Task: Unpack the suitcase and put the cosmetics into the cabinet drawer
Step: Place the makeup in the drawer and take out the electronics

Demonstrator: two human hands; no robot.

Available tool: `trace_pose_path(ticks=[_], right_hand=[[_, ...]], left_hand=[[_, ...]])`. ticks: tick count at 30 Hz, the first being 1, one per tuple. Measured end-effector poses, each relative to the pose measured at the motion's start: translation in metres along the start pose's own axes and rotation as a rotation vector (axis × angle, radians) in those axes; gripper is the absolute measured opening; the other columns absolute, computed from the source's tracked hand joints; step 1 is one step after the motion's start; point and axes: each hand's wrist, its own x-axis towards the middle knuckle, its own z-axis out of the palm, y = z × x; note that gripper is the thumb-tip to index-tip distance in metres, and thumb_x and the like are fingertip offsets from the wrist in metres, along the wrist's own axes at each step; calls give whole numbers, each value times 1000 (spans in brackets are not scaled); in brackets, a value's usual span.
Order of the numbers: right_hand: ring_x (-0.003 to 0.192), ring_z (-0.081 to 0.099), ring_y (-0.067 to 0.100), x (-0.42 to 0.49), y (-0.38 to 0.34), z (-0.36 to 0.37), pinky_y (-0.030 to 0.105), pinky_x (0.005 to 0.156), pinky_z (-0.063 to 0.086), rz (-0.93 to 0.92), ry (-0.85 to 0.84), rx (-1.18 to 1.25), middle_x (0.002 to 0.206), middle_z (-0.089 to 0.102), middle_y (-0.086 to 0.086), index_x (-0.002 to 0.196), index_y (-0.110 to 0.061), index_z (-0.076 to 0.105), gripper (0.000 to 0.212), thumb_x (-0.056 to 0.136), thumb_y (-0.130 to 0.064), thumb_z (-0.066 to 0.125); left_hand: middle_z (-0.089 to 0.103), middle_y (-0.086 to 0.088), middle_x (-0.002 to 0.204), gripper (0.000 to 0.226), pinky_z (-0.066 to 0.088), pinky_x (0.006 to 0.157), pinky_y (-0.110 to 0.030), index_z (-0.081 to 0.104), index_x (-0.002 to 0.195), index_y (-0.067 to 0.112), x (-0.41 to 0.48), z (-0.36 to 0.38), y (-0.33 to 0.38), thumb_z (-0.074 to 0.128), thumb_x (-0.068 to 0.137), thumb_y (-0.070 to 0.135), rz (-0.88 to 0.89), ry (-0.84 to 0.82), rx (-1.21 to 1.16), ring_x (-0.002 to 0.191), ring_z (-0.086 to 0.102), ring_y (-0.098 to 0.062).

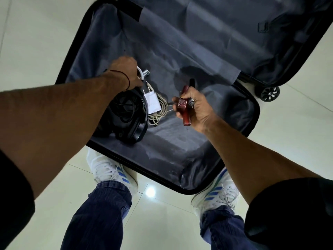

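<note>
A black hard-shell suitcase (75, 56) with grey fabric lining lies opened out on the pale glossy tiled floor (36, 33), and its near half ends at the person's feet.

At about nine o'clock in that near half, the left hand (124, 73) is down inside with its back turned up. Its fingers are curled under and hidden, and it seems to be gripping a loop of thin white cable (140, 73) with a silvery end.

Just below the hand, toward seven o'clock, black headphones (137, 130) lie against the lining with a tangle of black wire (124, 109) on top. Touching them on the right, a white two-pin charger plug (152, 103) rests on an off-white coiled cord (162, 109).

Near the middle of the half, the right hand (200, 107) is held above the lining, fingers closed round a bunch of dark red cosmetic tubes (185, 120). One tube carries a printed label. A slim black cap (192, 83) pokes out of the fist toward twelve o'clock.

At three o'clock, by the hinge, a black wheel (270, 93) sticks out.

At six o'clock, white sneakers (111, 170) with blue stripes stand under the suitcase edge.
</note>
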Motion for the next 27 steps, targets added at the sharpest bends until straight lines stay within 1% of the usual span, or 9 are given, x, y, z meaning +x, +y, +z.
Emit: trace_pose_path(ticks=[4, 7, 9, 12, 14, 18, 21, 24, 27], right_hand=[[63, 64, 17, 3, 8, -5, 28, 52, 42, -6, 36, -123, 82, 66, 7, 99, -11, 50, 12, 87, -10, 53], [62, 64, 18, 2, 13, -6, 28, 51, 40, -13, 93, -167, 79, 66, 8, 97, -11, 51, 10, 88, -8, 54], [63, 65, 18, 2, 15, -8, 28, 51, 40, -6, 121, -184, 79, 66, 7, 96, -13, 52, 10, 87, -8, 54], [62, 65, 18, 4, 16, -10, 27, 50, 41, -1, 141, -211, 79, 64, 5, 96, -14, 53, 11, 87, -9, 56], [61, 65, 17, 7, 16, -12, 26, 50, 41, -5, 149, -230, 77, 63, 4, 95, -14, 54, 10, 87, -9, 57], [61, 65, 16, 10, 15, -14, 28, 51, 42, -23, 153, -240, 78, 62, 6, 93, -14, 54, 9, 87, -9, 58], [68, 61, 19, 11, 13, -17, 28, 51, 42, -54, 189, -234, 79, 59, 5, 91, -16, 54, 8, 88, -9, 58], [79, 56, 23, 10, 12, -21, 28, 52, 43, -79, 254, -204, 79, 57, 3, 90, -17, 55, 9, 87, -10, 60], [74, 55, 20, 5, 16, -24, 26, 52, 43, -78, 287, -195, 79, 57, 3, 89, -18, 55, 10, 87, -9, 60]], left_hand=[[59, -18, 111, 30, 41, 80, -33, 73, 96, 6, -6, 8, -11, 79, 75, 26, 35, -18, -132, 103, 57, -37], [55, -13, 100, 20, 36, 77, -24, 69, 87, 11, -10, 16, -14, 80, 72, 19, 8, 128, -298, 97, 56, -29], [48, -8, 100, 20, 37, 81, -25, 63, 89, 12, -12, 17, -7, 76, 74, 16, 60, 232, -402, 93, 53, -25], [50, -13, 115, 33, 44, 92, -42, 59, 107, 8, -10, 23, 9, 70, 83, 28, 204, 187, -206, 104, 52, -35], [51, -15, 124, 40, 44, 94, -50, 53, 120, 9, -7, 29, 22, 65, 89, 30, 144, 95, 22, 118, 44, -40], [61, -20, 114, 28, 46, 88, -51, 51, 119, 4, -3, 38, 38, 52, 91, 8, 35, 150, 119, 125, 38, -40], [65, -17, 102, 21, 44, 88, -46, 58, 113, 9, -12, 40, 34, 54, 93, 10, 51, 346, -111, 114, 46, -34], [65, 1, 106, 22, 32, 95, -34, 61, 112, 27, -25, 39, 20, 59, 90, 24, 105, 471, -388, 109, 47, -22], [67, 12, 103, 22, 44, 100, -42, 60, 107, 35, -30, 30, 15, 62, 87, 26, 191, 521, -798, 108, 58, -12]])
